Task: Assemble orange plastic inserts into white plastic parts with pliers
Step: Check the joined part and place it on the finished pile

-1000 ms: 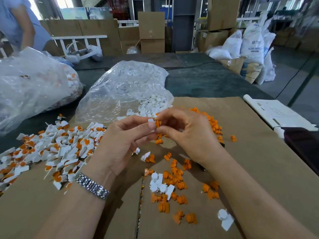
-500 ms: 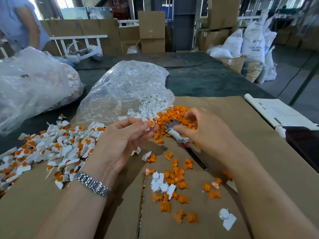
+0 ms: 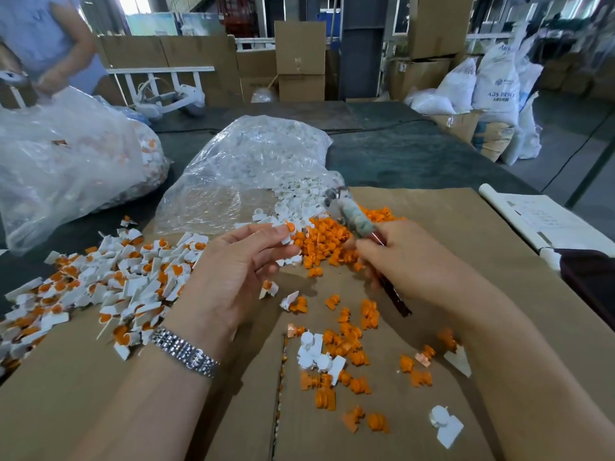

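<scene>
Left hand raised over the cardboard sheet, thumb and forefinger pinching one white part with orange insert at the fingertips; remaining fingers loosely curled. Metal-link watch on the left wrist. Right hand curled round the dark red handles of the pliers, gripping them; wrapped shank and grey nose tilted up and to the far left, nose just right of the held part, not touching it. Whether the nose is parted or closed not discernible owing to blur.

Loose orange inserts heaped in the middle of the cardboard, between the hands and just beyond. More inserts and a few bare white parts scattered near. Assembled pieces piled at left. Clear bag of white parts far centre, mouth spilling onto the cardboard. Second, larger clear bag far left. Rolled paper sheet at right.
</scene>
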